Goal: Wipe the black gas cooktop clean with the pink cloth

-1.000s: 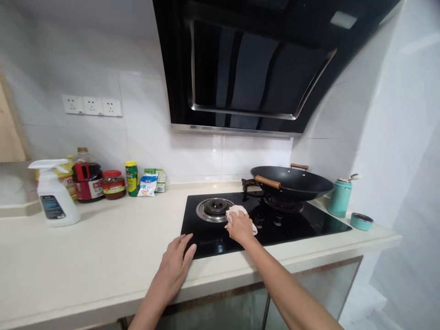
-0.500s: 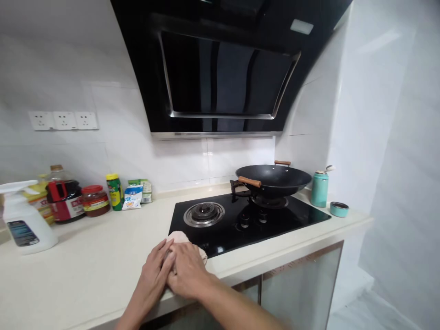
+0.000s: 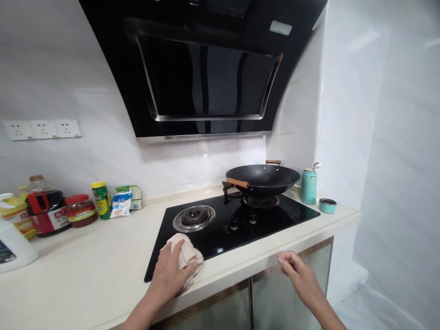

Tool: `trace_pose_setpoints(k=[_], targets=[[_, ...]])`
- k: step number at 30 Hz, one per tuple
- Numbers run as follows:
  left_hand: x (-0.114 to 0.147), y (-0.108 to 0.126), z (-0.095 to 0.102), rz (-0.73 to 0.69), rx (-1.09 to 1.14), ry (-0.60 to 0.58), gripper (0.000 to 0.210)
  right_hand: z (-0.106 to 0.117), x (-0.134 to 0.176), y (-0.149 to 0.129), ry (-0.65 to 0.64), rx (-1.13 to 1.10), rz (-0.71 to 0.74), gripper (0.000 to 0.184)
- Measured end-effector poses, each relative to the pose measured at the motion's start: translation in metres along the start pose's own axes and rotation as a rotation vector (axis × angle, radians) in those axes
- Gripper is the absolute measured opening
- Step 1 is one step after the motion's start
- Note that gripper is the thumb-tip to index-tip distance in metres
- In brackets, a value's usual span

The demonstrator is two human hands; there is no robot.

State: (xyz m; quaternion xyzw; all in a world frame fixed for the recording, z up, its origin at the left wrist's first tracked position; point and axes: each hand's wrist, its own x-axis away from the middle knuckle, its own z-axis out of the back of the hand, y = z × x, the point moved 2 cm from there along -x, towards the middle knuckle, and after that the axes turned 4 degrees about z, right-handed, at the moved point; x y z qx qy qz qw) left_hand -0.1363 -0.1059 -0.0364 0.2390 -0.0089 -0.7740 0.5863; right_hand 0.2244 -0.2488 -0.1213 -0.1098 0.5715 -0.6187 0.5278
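Note:
My left hand [image 3: 171,274] lies on a beige cloth [image 3: 184,250], pressing it onto the front left corner of the black glass gas hob [image 3: 220,229]. My right hand [image 3: 299,276] hangs in the air in front of the counter edge, holding nothing, fingers loosely curled. A black wok [image 3: 263,178] with wooden handles sits on the right burner. The left burner [image 3: 194,217] is bare.
Cream counter [image 3: 85,270]. At the back left stand a white spray bottle [image 3: 12,245], a dark sauce jug [image 3: 43,208], a red-lidded jar [image 3: 80,210], a green bottle [image 3: 101,199] and small packets [image 3: 122,202]. A teal flask [image 3: 308,185] and its cap [image 3: 327,205] stand right of the hob. Black range hood [image 3: 206,68] above.
The cloth passed from my right hand to my left at the hob's front corner. My right hand let go and pulled away to the right, off the counter. The view shifted right.

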Motion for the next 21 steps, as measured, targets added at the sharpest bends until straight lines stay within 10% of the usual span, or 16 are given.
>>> trace_pose_setpoints(k=[5,11,21], targets=[[-0.006,0.071,-0.023,-0.126,0.041,-0.076,0.072,0.001,0.032,0.006,0.033,0.028,-0.051,0.046],[-0.007,0.147,-0.045,-0.193,0.127,-0.166,0.059,-0.028,-0.011,-0.017,0.179,0.341,0.326,0.05],[0.001,0.118,-0.039,-0.265,0.056,-0.06,0.036,-0.04,-0.022,0.029,0.205,0.765,0.55,0.037]])
